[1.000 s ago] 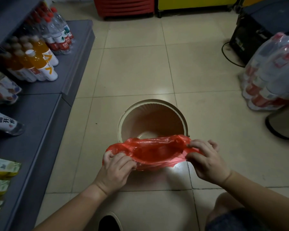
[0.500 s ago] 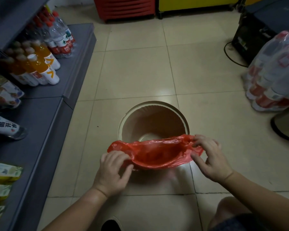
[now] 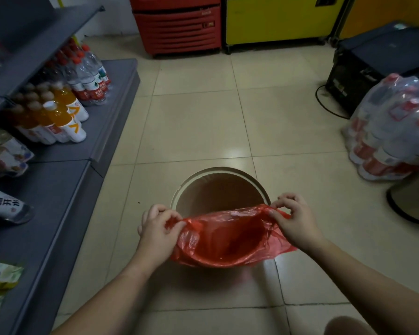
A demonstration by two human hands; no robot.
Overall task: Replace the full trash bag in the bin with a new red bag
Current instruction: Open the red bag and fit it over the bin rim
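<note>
A round beige bin (image 3: 219, 174) stands on the tiled floor, its inside bare and brown. A thin red plastic bag (image 3: 224, 240) hangs open over the bin's near rim. My left hand (image 3: 159, 232) pinches the bag's left edge, and my right hand (image 3: 294, 220) pinches its right edge. The two hands stretch the bag's mouth wide across the near half of the bin. The bag's lower part sags inside and over the near rim, hiding that part of the bin.
Grey shelving (image 3: 58, 189) with orange drink bottles (image 3: 63, 119) and water bottles (image 3: 92, 76) runs along the left. A wrapped pack of bottles (image 3: 392, 126) and a black box (image 3: 363, 66) with a cable sit right. Red (image 3: 177, 22) and yellow (image 3: 271, 18) cabinets stand behind.
Both hands have pulled the bag's mouth wider open and spread it over the bin's near rim; the bag now sags deeper.
</note>
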